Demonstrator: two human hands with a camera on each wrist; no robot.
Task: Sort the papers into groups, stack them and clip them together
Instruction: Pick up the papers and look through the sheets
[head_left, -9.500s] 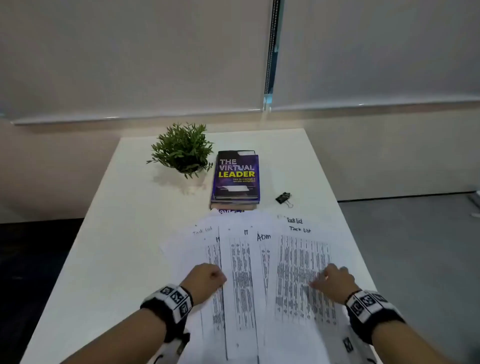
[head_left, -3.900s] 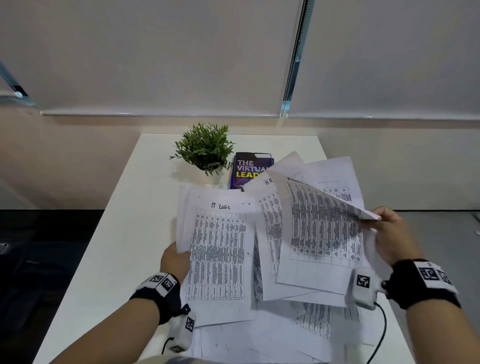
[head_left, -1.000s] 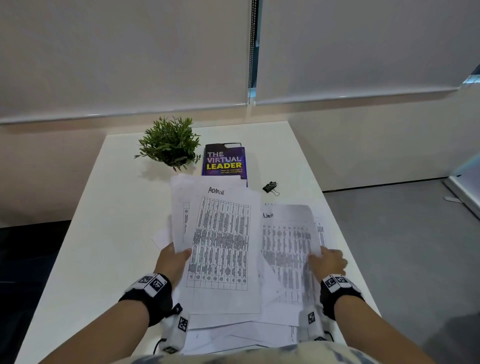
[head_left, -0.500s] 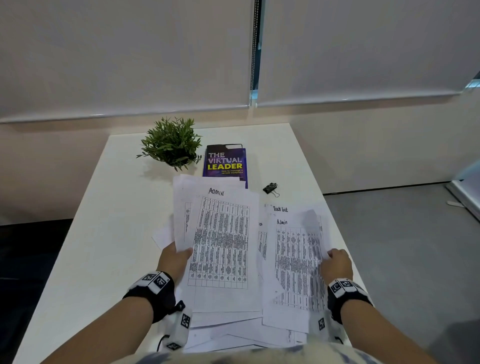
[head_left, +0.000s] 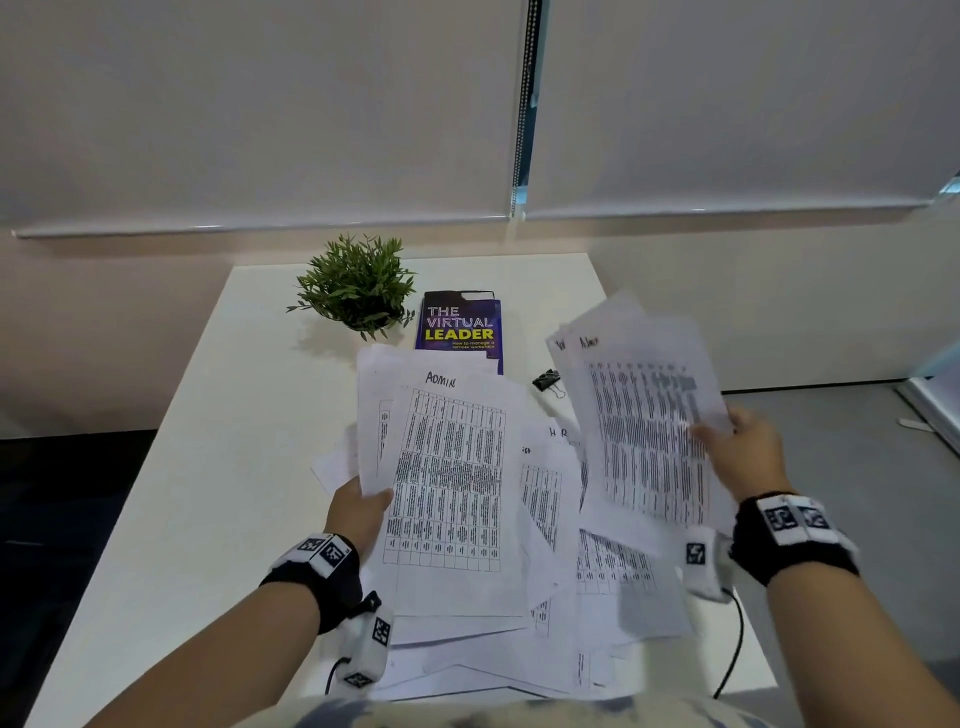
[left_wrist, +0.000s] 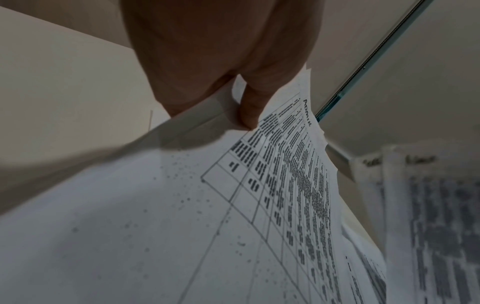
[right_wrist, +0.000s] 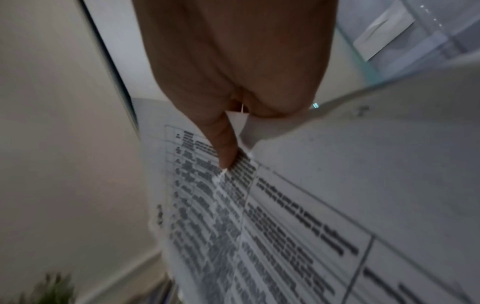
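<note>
On the white table (head_left: 208, 467) lay a loose heap of printed papers (head_left: 613, 571), overlapping in several layers toward the near edge.

- Left hand (head_left: 358, 514) — gripped a small sheaf of sheets (head_left: 452, 467) by its left edge, thumb on top; the uppermost sheet bore the handwritten heading "ADMIN" over a printed grid. Sheaf raised above the heap.
- Right hand (head_left: 748, 452) — pinched a second sheaf (head_left: 644, 415) at its right edge, thumb on the printed face; heading reads something like "Admin", blurred. Sheaf lifted clear of the table, tilted.
- Black binder clip (head_left: 545, 380) — on the table just beyond the heap, beside the lifted right sheaf.
- Book (head_left: 460, 325), purple cover, titled "THE VIRTUAL LEADER" — lying flat behind the left sheaf.
- Small green potted plant (head_left: 356, 283) — immediately left of the book.
</note>
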